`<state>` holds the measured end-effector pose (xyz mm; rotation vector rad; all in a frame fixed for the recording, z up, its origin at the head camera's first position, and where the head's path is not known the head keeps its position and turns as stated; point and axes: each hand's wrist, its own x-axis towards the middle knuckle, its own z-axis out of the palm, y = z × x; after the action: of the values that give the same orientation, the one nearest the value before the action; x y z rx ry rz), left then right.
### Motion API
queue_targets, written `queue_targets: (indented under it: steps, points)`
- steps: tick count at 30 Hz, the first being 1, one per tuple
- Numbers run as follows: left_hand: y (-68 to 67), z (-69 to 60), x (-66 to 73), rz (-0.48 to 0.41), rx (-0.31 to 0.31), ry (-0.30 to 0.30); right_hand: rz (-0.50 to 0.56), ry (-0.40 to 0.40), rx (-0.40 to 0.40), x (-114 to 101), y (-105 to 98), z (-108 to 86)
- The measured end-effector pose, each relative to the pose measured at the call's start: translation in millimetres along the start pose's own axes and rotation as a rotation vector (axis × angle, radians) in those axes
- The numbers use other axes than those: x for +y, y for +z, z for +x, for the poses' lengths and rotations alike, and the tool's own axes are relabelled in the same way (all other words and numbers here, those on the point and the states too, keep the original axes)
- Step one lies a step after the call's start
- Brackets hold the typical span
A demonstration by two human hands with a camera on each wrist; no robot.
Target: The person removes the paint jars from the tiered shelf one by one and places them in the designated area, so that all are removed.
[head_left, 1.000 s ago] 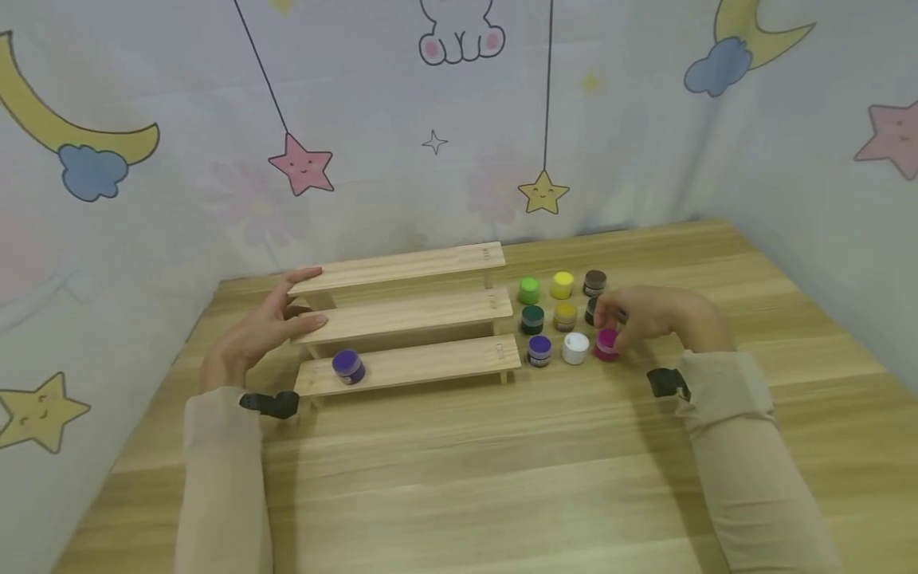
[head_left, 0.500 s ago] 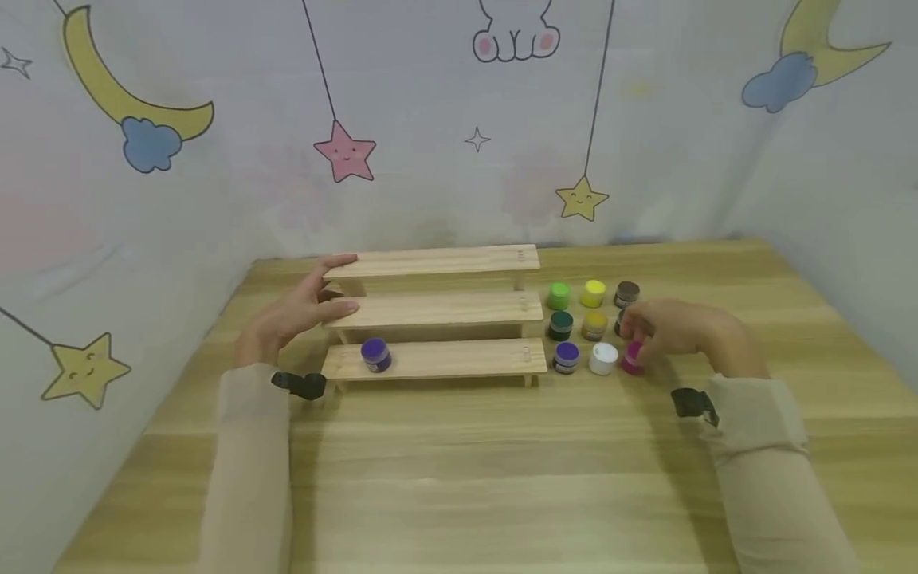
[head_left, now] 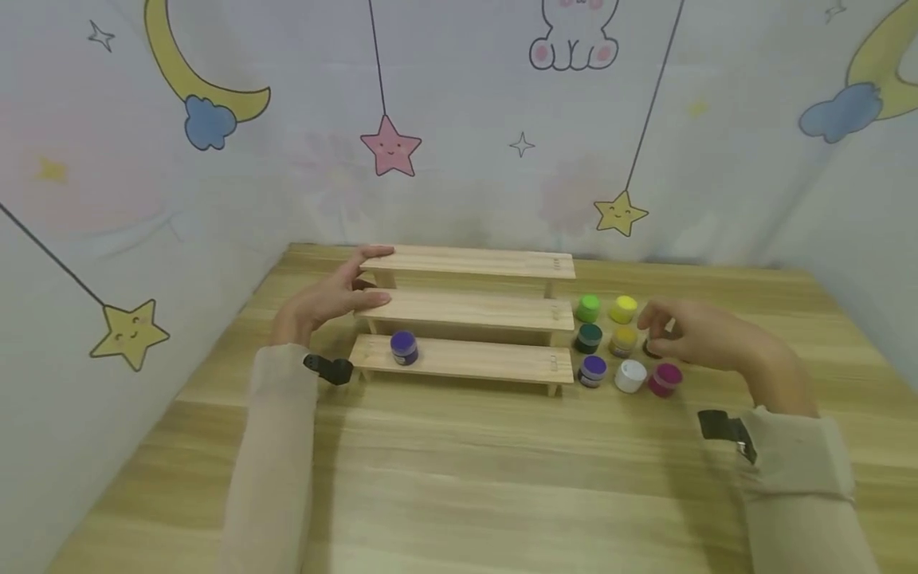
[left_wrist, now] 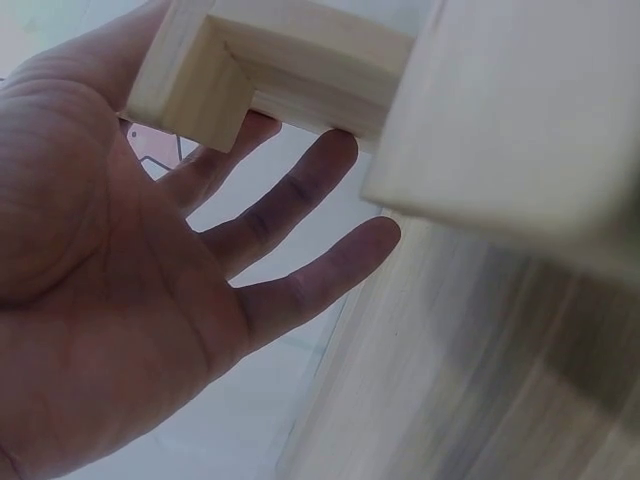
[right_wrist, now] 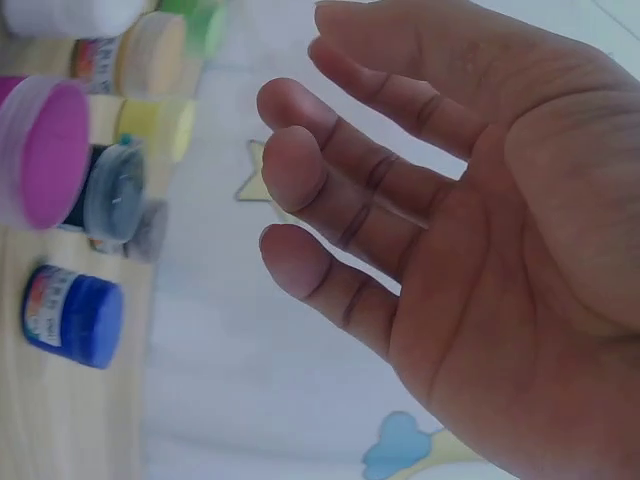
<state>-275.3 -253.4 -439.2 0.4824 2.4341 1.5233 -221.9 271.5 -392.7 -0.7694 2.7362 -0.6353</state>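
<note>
My left hand (head_left: 323, 307) rests at the left end of a three-step wooden shelf (head_left: 459, 359), thumb on the middle step and a finger on the top one. In the left wrist view its fingers reach loosely past the shelf's end. My right hand (head_left: 710, 339) hovers over the right side of the paint jars, fingers bent and holding nothing. Just in front of it stands a magenta paint jar (head_left: 665, 379), apart from the fingers. A dark jar (head_left: 651, 347) is partly hidden beneath them. One purple-lidded jar (head_left: 405, 348) stands on the lowest step, near its left end.
Right of the shelf stand a white jar (head_left: 630, 375), another purple-lidded jar (head_left: 592, 371), dark green (head_left: 589, 339), ochre (head_left: 623, 341), light green (head_left: 589, 308) and yellow (head_left: 625, 309) jars. The right wrist view shows a blue jar (right_wrist: 75, 315). A printed curtain (head_left: 459, 191) hangs behind the table.
My right hand has let go of the magenta jar and risen back over the dark jars. My left hand stays on the shelf. The head view has swung right, then tilted.
</note>
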Motion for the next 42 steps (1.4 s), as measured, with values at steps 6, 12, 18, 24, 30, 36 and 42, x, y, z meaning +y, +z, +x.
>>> queue_targets:
  steps: [6, 12, 18, 24, 30, 36, 42]
  points:
    - [0.8, -3.6, -6.1, 0.009, 0.004, -0.017, -0.005, 0.002, 0.036, -17.5, 0.2, -0.5]
    - [-5.4, -21.8, -17.6, 0.035, 0.036, -0.057, 0.041, -0.093, 0.088, -44.2, 4.3, 24.0]
    - [-11.9, -42.1, -29.9, 0.027, 0.071, -0.069, 0.07, -0.182, 0.081, -86.7, 9.3, 60.8]
    - [-15.7, -52.7, -36.2, 0.003, 0.097, -0.071, 0.116, -0.27, 0.064, -120.5, 17.6, 79.4]
    - [-15.3, -42.8, -30.9, 0.007, 0.087, -0.058, 0.144, -0.322, 0.047, -132.7, 29.9, 89.8]
    - [-7.4, -21.5, -16.6, 0.018, 0.037, -0.04, 0.142, -0.362, 0.027, -139.8, 39.5, 99.9]
    - [1.8, 1.3, -1.7, 0.004, 0.009, -0.007, 0.12, -0.366, 0.008, -149.4, 47.2, 111.1]
